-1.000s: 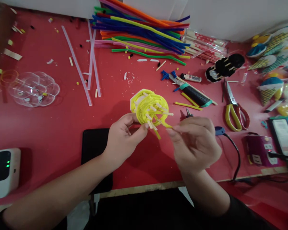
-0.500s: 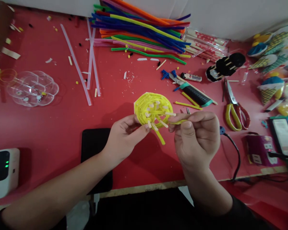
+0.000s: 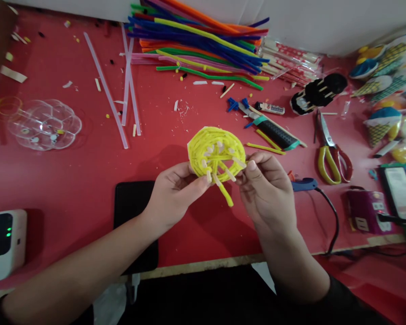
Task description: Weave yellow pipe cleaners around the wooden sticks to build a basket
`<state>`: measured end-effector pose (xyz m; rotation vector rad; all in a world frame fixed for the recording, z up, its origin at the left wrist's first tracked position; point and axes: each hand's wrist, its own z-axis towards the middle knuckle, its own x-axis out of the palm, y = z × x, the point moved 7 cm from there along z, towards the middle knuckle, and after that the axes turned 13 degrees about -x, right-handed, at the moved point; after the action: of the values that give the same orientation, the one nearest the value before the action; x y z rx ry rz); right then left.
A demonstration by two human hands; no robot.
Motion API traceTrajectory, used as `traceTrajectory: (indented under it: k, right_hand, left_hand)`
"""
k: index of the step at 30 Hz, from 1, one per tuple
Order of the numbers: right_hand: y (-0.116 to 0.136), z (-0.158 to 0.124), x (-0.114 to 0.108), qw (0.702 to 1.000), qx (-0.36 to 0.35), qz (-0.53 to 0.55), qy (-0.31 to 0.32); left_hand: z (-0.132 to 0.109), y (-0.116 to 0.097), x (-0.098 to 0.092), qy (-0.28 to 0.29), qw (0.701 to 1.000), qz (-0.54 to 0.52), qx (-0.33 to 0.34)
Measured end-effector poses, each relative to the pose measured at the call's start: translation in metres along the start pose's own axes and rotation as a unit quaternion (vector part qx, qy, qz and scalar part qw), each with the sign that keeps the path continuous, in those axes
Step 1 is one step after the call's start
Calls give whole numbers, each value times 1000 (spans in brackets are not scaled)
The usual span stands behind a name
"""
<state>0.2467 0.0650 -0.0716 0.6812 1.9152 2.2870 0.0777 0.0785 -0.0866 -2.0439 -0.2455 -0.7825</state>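
A round piece of coiled yellow pipe cleaner [image 3: 199, 151] with short wooden sticks standing up from it is held above the red table. My left hand [image 3: 174, 192] grips its left edge between thumb and fingers. At the right edge, my right hand [image 3: 269, 194] is closed, its thumb and forefinger pinching beside a wooden stick. A yellow pipe cleaner end [image 3: 226, 195] hangs from the front of the piece. What lies inside the right fingers is mostly hidden, though the yellow rim touches them.
Coloured pipe cleaners [image 3: 203, 38] are heaped at the back. To the right lie a cutter knife [image 3: 274, 131], scissors [image 3: 328, 155], a corded blue-handled tool [image 3: 304, 184] and a purple box [image 3: 368, 212]. On the left are glue sticks [image 3: 106, 90], a clear flower-shaped tray [image 3: 45, 126] and a black phone-like slab [image 3: 133, 203].
My right hand has moved left, in against the yellow piece. The yellow strand that stretched between its fingers no longer shows, and the blue-handled tool has come into sight.
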Motion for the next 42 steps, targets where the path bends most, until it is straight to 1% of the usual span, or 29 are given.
traceTrajectory:
  k: [2,5,6,7,8,9,10,12,13,14,15,16,17,18,22,24,27,32,37,40,42]
  right_hand:
    - [-2,0,0,1000,7,-7,-5]
    - [-1,-2,-3,998,-11,-67,-8]
    - [2,-3,-4,995,-30,-95,-4]
    - [7,-3,-5,990,-64,-126,-1]
    - [15,-4,-6,980,-118,-161,2]
    - [25,-6,-6,962,-187,-198,4]
    - [37,-9,-4,935,-264,-238,9]
    - [57,-20,6,861,-398,-314,48]
    - [62,-25,13,824,-442,-346,81]
    - [64,-30,21,791,-470,-372,117]
    - [64,-33,27,767,-485,-394,146]
    - [63,-35,32,751,-488,-412,166]
    - [61,-36,36,745,-484,-426,174]
    - [59,-35,38,744,-476,-435,176]
    - [52,-32,41,757,-452,-432,190]
    - [52,-32,42,756,-457,-425,197]
    - [54,-34,43,747,-470,-424,202]
    - [51,-34,42,745,-467,-429,209]
    - [46,-33,44,742,-473,-416,229]
    - [51,-34,46,754,-444,-424,236]
    - [61,-34,41,770,-403,-434,238]
  left_hand:
    - [0,1,0,1,1000,-3,-6]
    - [0,2,0,-3,1000,-6,-14]
    - [0,2,-1,-15,1000,-5,-15]
    - [0,2,-3,-33,999,0,-15]
    - [0,1,-6,-55,998,8,-15]
    - [0,1,-9,-78,997,17,-15]
    - [-1,1,-11,-98,995,27,-17]
    - [-1,0,-15,-126,991,39,-18]
    - [-1,0,-15,-133,990,40,-19]
    - [-1,0,-16,-136,990,36,-20]
    - [-1,0,-15,-136,990,32,-20]
    - [-1,-1,-15,-134,990,26,-20]
    - [-1,-1,-14,-130,991,21,-21]
    - [0,-1,-13,-124,992,18,-23]
    - [1,0,-10,-106,994,11,-28]
    - [1,0,-9,-94,995,2,-31]
    - [2,2,-8,-77,996,-10,-38]
    - [2,3,-10,-96,994,-8,-52]
    - [2,4,-11,-94,994,-25,-54]
    - [4,2,-12,-100,993,-40,-51]
    - [4,0,-14,-112,991,-54,-48]
